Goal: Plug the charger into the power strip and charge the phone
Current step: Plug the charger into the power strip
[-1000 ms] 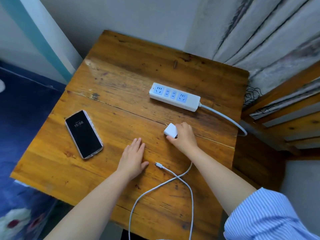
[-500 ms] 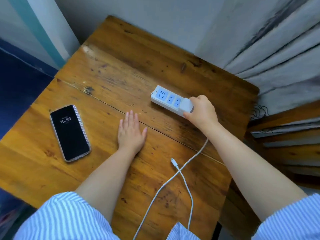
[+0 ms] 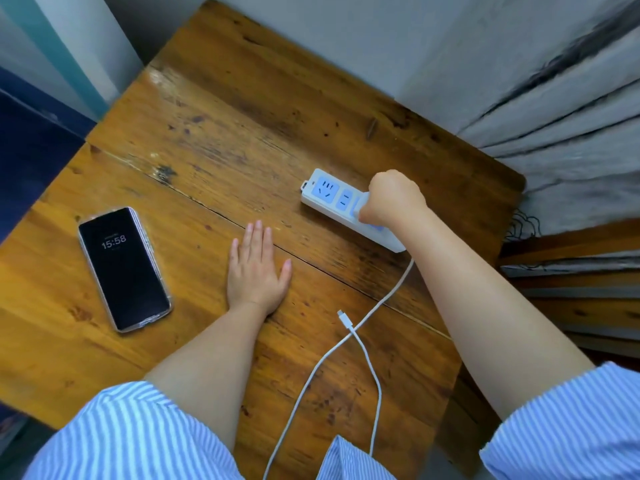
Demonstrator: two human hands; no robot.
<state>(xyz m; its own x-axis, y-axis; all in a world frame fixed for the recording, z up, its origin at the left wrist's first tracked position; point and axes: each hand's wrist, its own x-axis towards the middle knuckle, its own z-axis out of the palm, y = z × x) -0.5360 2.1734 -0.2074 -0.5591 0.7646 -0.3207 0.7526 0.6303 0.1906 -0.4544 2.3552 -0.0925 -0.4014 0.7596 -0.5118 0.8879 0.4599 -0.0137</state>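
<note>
Charger hidden under right hand (image 3: 391, 199) on power strip (image 3: 332, 202).

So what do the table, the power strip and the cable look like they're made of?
Table: wood planks with a glossy varnish, judging by grain, knots, a seam and glare, worn dark in spots. Power strip: hard white plastic, smooth, with pale blue socket faces. Cable: white, flexible, likely rubbery plastic sheath, since it loops loosely across the table.
</note>
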